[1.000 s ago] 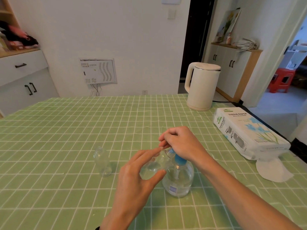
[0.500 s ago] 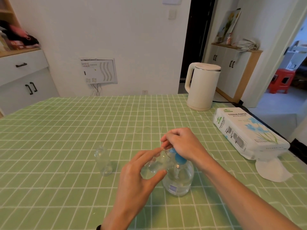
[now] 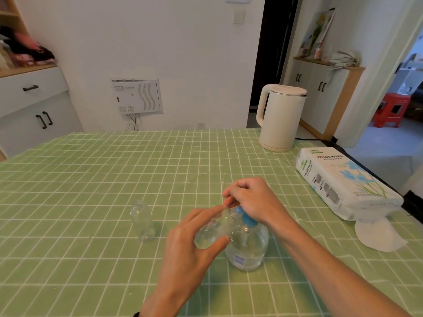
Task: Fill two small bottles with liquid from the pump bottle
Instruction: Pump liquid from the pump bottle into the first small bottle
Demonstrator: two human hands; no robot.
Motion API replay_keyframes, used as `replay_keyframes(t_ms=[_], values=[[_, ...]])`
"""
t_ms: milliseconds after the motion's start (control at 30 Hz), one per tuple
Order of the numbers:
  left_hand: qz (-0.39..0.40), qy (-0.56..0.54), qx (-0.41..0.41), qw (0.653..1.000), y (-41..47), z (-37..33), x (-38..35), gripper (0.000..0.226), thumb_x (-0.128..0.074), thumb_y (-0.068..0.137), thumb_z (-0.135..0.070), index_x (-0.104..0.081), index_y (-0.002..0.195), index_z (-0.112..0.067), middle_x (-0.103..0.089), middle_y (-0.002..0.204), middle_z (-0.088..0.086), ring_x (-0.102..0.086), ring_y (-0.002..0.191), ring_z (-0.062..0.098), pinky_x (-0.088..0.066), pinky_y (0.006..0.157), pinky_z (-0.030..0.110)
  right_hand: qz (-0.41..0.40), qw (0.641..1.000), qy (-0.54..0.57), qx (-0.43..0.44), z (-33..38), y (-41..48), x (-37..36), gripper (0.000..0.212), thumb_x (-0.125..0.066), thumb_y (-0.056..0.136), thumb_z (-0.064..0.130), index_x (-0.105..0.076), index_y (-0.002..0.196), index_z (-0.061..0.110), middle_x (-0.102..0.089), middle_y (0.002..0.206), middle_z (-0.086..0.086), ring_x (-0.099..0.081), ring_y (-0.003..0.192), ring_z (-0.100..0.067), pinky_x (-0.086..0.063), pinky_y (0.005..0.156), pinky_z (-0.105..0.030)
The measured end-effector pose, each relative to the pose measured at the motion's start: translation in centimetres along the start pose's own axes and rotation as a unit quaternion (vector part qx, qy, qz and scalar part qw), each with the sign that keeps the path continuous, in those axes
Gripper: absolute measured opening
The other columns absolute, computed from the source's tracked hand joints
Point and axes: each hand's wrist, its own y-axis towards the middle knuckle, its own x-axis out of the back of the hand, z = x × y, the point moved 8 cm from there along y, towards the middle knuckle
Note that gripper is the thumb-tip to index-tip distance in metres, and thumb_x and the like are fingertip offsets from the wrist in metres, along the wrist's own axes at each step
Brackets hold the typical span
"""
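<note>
While the pump bottle (image 3: 248, 250) is still being clasped by the right hand (image 3: 254, 202), the left hand's (image 3: 190, 243) gripped small bottle (image 3: 214, 229) is being filled.

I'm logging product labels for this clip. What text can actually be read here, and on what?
"TISSUE PAPER": on the top face of the tissue pack, and again along its side edge.
Small print below that heading on the pack: too small to read.
Blue label low on the pump bottle: blurred, unreadable.
Stickers on the white wall panel: too small to read.
</note>
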Motion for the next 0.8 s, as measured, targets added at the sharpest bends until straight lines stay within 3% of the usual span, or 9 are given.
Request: replay_keyframes(t_ms=[400, 800], values=[[-0.004, 0.001, -0.014, 1.0, 0.4, -0.5, 0.3, 0.058, -0.089, 0.078, -0.023, -0.069, 0.129, -0.044, -0.072, 0.115, -0.025, -0.068, 0.108, 0.002, -0.044, 0.087, 0.005, -0.013, 0.999, -0.041, 0.016, 1.3, -0.3, 0.7, 0.029, -0.058, 0.104, 0.019, -0.081, 0.086, 0.019, -0.083, 0.079, 0.007, -0.08, 0.084, -0.011, -0.064, 0.095, -0.041], [-0.007, 0.007, -0.008, 1.0, -0.1, 0.1, 0.0, 0.065, -0.089, 0.078, -0.025, -0.063, 0.129, -0.055, -0.07, 0.116, -0.029, -0.067, 0.109, -0.002, -0.044, 0.086, 0.004, -0.005, 1.0, -0.013, -0.006, 0.1, -0.3, 0.1, 0.029, -0.058, 0.104, 0.016, -0.082, 0.088, 0.015, -0.084, 0.082, 0.0, -0.081, 0.085, -0.015, -0.064, 0.098, -0.043]])
